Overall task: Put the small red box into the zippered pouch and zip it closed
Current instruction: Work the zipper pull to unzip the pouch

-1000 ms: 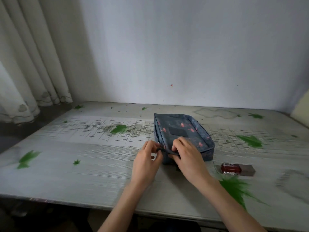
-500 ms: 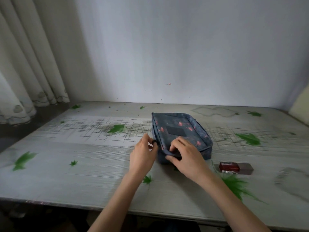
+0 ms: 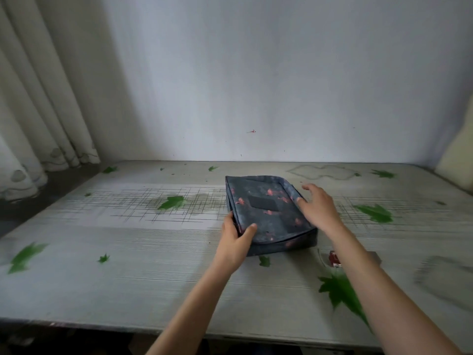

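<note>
A dark blue zippered pouch (image 3: 266, 213) with pink marks and a black patch lies flat in the middle of the table. My left hand (image 3: 236, 240) grips its near left corner, thumb on top and fingers down the side. My right hand (image 3: 317, 207) is at the pouch's right edge with fingers spread and fairly straight, touching or just over the fabric. The small red box (image 3: 334, 260) lies on the table to the right of the pouch, mostly hidden behind my right forearm.
The table (image 3: 128, 265) is pale grey with printed green leaves and a grid pattern. A grey wall stands right behind it. Curtains (image 3: 38, 111) hang at the far left. A pale object (image 3: 458, 165) leans at the far right corner.
Both hands left the pouch's near edge. The left hand moved to grip the near left corner, and the right hand opened and moved back along the right side.
</note>
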Demonstrator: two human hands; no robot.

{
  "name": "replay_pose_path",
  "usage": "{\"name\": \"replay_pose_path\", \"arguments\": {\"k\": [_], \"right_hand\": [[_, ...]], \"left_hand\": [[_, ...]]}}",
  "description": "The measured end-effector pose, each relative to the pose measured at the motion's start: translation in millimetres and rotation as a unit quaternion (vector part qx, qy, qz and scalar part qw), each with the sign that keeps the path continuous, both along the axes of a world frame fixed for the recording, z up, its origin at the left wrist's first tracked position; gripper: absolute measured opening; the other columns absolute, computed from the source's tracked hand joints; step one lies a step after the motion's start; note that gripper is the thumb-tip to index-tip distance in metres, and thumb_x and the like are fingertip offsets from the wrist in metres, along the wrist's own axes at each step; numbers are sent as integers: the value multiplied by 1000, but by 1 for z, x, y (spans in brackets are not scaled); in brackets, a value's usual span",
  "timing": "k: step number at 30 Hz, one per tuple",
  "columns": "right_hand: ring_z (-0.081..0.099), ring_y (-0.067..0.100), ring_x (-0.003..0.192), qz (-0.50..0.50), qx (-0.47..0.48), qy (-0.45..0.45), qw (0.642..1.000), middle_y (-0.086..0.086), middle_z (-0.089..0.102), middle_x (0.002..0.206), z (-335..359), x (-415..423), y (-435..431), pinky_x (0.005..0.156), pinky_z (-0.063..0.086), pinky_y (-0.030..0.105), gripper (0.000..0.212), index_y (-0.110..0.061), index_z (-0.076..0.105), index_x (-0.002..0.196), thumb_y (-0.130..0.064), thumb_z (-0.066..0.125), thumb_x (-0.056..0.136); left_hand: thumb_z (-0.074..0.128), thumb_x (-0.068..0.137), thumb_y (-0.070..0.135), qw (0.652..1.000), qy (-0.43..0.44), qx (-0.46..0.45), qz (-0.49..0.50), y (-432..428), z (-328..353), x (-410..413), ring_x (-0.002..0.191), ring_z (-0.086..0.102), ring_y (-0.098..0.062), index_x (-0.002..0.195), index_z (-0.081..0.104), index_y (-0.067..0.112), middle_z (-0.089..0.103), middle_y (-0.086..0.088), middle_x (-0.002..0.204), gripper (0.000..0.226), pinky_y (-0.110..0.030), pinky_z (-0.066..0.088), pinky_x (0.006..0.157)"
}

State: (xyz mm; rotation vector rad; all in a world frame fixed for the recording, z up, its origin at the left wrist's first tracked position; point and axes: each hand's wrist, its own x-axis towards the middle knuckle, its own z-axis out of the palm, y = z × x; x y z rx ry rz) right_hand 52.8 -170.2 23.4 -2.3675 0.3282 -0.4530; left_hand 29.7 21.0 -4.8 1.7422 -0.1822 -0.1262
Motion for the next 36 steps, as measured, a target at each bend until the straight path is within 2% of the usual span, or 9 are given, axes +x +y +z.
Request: {"name": "replay_pose_path", "arguments": {"k": [3, 6, 11, 14, 18, 22, 29, 33, 36], "right_hand": [[53, 33, 112, -14, 44, 49, 998, 19, 57, 125, -4, 10, -4, 84, 42, 32, 31, -1, 53, 119, -13, 50, 90], [59, 31, 103, -34, 45, 28, 998, 15, 65, 113, -10, 10, -5, 76, 43, 30, 22, -5, 62, 107, -9, 52, 88], [56, 20, 76, -19, 72, 36, 997, 5, 58, 88, -13, 5, -5, 54, 36, 25, 31, -8, 53, 112, -5, 59, 81], [49, 19, 75, 31, 142, 58, 988, 3, 51, 88, -15, -1, 1, 53, 33, 23, 42, -15, 49, 115, -2, 59, 76], [58, 26, 84, 56, 236, 63, 968, 4, 56, 98, -22, -12, 14, 67, 54, 38, 25, -21, 58, 92, 0, 54, 78], [66, 21, 48, 59, 387, 79, 917, 14, 65, 74, -22, -25, 24, 41, 52, 25, 13, -7, 61, 71, 0, 55, 81], [69, 24, 58, 75, 462, 48, 882, 14, 64, 76, -31, -38, 60, 42, 52, 24, 10, -6, 59, 76, -2, 57, 84], [65, 25, 74, 94, 473, 33, 876, 18, 61, 89, -34, -40, 80, 44, 53, 24, 12, -8, 61, 79, 1, 55, 84], [67, 23, 70, 133, 476, 61, 867, 20, 61, 96, -31, -43, 80, 46, 55, 26, 14, -11, 60, 91, -1, 52, 87]], "left_hand": [[48, 90, 15, 1000, 1, 1, 2, -3, 1, 3, 118, 48, -23, 133, 27, 14, 47, -9, 130, 48, -36, 40, 101], [44, 90, 10, 1000, 5, 1, -2, 1, 3, 9, 106, 50, -19, 126, 34, 15, 50, -5, 121, 37, -30, 42, 89], [41, 88, 5, 999, 30, -20, 40, 14, 6, 34, 96, 53, -19, 130, 35, 13, 50, -10, 121, 44, -28, 46, 76], [45, 87, 3, 986, 46, -95, 126, 22, 7, 50, 110, 51, -28, 132, 33, 9, 46, -14, 131, 47, -34, 44, 90], [50, 89, 11, 970, 56, -152, 179, 25, 3, 53, 120, 45, -28, 134, 26, 10, 39, -14, 138, 51, -36, 40, 100], [54, 87, 16, 961, 70, -174, 202, 22, -7, 44, 124, 42, -29, 138, 19, 9, 37, -15, 141, 63, -45, 33, 109], [56, 84, 10, 957, 67, -232, 161, 11, -18, 23, 116, 49, -27, 132, 30, 15, 46, -12, 133, 54, -42, 43, 99], [56, 78, -5, 970, 37, -193, 144, 12, -19, 20, 112, 52, -26, 127, 34, 14, 50, -11, 128, 57, -42, 45, 97], [53, 75, -13, 975, 35, -175, 134, 18, -20, 24, 113, 53, -28, 128, 37, 12, 53, -12, 127, 61, -44, 45, 98]]}}
